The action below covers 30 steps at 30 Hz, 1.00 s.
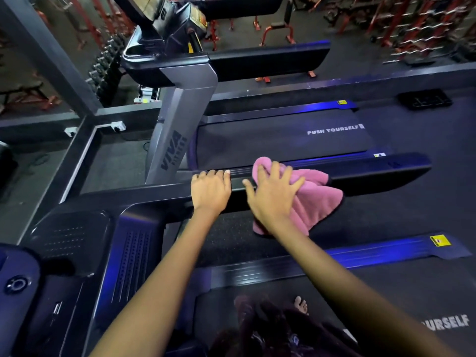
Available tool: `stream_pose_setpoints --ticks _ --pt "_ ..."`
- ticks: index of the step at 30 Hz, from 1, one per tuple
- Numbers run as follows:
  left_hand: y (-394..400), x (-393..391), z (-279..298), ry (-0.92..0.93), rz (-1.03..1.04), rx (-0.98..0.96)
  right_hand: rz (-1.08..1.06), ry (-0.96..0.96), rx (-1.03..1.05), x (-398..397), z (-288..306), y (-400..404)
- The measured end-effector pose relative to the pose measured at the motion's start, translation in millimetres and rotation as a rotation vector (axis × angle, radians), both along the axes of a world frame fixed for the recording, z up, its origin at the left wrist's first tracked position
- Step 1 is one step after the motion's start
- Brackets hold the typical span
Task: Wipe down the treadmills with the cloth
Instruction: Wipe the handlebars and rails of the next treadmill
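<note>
I stand on a black treadmill whose side handrail (373, 176) runs across the middle of the view. My right hand (273, 194) lies flat, fingers spread, on a pink cloth (316, 199) draped over that handrail. My left hand (210, 189) grips the same rail just to the left of the cloth, fingers curled over its far edge. A second treadmill (280, 140) with "PUSH YOURSELF" on its belt stands beyond the rail. Its grey upright (177, 140) reads "VIVA".
The console and perforated panels (131, 264) of my treadmill fill the lower left. My bare foot (301, 305) rests on the belt (386, 292) below. Wall sockets (117, 126) sit at left. Red gym racks (412, 24) and dumbbells (105, 65) lie behind.
</note>
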<state>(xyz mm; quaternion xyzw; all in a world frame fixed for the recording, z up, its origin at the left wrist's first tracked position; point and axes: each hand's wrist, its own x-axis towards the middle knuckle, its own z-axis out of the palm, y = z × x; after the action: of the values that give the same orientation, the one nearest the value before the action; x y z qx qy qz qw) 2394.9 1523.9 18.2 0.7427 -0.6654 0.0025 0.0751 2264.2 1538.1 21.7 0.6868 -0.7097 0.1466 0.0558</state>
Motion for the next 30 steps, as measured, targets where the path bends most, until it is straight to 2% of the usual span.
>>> stream_pose_setpoints --ticks 3,6,10,13,15,18,21,23,25,28,30 --pt "5.4 -7.4 -0.6 -0.001 0.028 -0.039 0.113 0.102 -0.134 -7.7 -12.2 1.1" --pt "11.9 -21.4 -0.7 -0.058 0.039 0.049 0.274 0.19 -0.202 -46.2 -18.7 0.3" --pt "15.2 -30.1 -0.5 -0.091 0.028 0.101 0.07 0.157 -0.145 -73.6 -8.5 -12.1" --pt "14.9 -29.8 -3.1 -0.081 0.04 0.081 -0.055 0.049 0.043 -48.5 10.4 -20.0" --pt "15.7 -28.7 -6.8 -0.041 0.03 0.014 -0.067 0.054 0.095 -27.6 14.7 -20.7" --pt "15.7 -27.5 -14.1 0.016 -0.03 -0.121 0.06 0.114 -0.007 -16.7 7.7 -4.4" --pt "16.1 -25.7 -18.2 0.056 -0.046 -0.179 0.201 0.153 -0.141 -45.9 -9.2 9.3" --pt "17.8 -26.3 -18.4 0.085 -0.046 -0.192 0.15 0.163 -0.138 -73.2 -12.7 8.3" --pt "18.9 -27.0 -18.6 0.117 -0.038 -0.208 0.003 0.141 -0.1 -91.2 -5.8 -0.2" --pt "18.9 -27.8 -20.2 0.155 -0.035 -0.258 -0.145 0.076 0.08 -84.3 16.2 -17.9" --pt "18.5 -27.2 -22.2 0.165 -0.036 -0.29 -0.14 0.142 0.108 -66.6 24.2 -25.1"
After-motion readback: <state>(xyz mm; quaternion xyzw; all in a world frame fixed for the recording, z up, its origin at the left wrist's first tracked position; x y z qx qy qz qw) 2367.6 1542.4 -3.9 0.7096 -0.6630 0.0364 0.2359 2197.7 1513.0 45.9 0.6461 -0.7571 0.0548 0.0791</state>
